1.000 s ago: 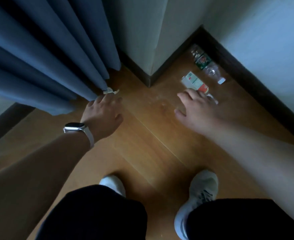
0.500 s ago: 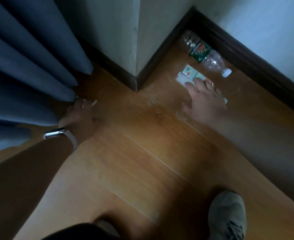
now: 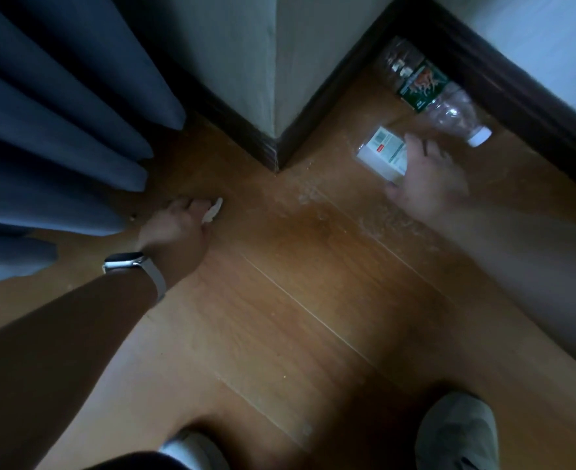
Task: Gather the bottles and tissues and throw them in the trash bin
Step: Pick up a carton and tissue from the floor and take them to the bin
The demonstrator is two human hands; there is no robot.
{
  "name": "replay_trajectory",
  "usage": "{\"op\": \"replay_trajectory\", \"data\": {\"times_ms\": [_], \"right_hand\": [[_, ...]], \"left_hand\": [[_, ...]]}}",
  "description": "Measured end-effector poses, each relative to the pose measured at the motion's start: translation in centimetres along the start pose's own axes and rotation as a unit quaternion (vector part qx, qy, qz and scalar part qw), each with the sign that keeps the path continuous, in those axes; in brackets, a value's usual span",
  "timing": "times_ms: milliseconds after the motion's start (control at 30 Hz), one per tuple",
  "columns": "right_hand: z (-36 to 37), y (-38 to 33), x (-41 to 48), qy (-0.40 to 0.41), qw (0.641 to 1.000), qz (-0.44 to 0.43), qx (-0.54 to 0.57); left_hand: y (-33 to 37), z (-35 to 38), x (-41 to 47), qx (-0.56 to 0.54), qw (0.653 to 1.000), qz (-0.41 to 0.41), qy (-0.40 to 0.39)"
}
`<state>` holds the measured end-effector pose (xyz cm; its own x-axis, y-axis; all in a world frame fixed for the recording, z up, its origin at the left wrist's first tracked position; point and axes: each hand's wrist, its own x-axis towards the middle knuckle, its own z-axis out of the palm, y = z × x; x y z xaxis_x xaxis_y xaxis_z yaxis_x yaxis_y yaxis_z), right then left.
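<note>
A second ago the left hand (image 3: 178,222) hovered open over the tissue (image 3: 213,210); now its fingers are curled round it, one end sticking out. The right hand (image 3: 429,178), then short of the white bottle (image 3: 381,152), now grips it.

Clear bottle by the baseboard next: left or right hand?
Right, probably. The right hand grips the white container just beside the clear bottle, though it is already occupied. The left hand is far over by the curtain, pinching a tissue.
</note>
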<state>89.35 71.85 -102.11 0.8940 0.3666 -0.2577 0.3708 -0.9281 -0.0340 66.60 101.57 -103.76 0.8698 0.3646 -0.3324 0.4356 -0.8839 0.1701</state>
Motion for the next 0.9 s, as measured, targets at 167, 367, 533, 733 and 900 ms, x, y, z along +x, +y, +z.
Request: {"op": "replay_trajectory", "data": {"times_ms": [167, 367, 533, 733, 900], "right_hand": [[-0.9, -1.2, -1.2, -0.018, 0.999, -0.018, 0.042], [-6.6, -3.0, -7.2, -0.039, 0.994, -0.06, 0.077], [-14.8, -4.3, -13.0, -0.056, 0.985, -0.037, 0.156], [-27.8, -5.1, -20.5, -0.064, 0.988, -0.068, 0.124], [-39.5, -6.1, -25.6, -0.057, 0.985, -0.079, 0.145]], "left_hand": [[2.5, -2.0, -1.8, -0.028, 0.999, 0.004, 0.029], [6.0, -7.2, -8.0, -0.084, 0.996, -0.015, -0.022], [9.6, -14.3, -13.2, -0.121, 0.992, -0.025, -0.013], [12.6, -25.2, -19.3, -0.162, 0.986, -0.017, 0.042], [14.8, -35.3, -23.6, -0.209, 0.976, -0.007, 0.067]]}}
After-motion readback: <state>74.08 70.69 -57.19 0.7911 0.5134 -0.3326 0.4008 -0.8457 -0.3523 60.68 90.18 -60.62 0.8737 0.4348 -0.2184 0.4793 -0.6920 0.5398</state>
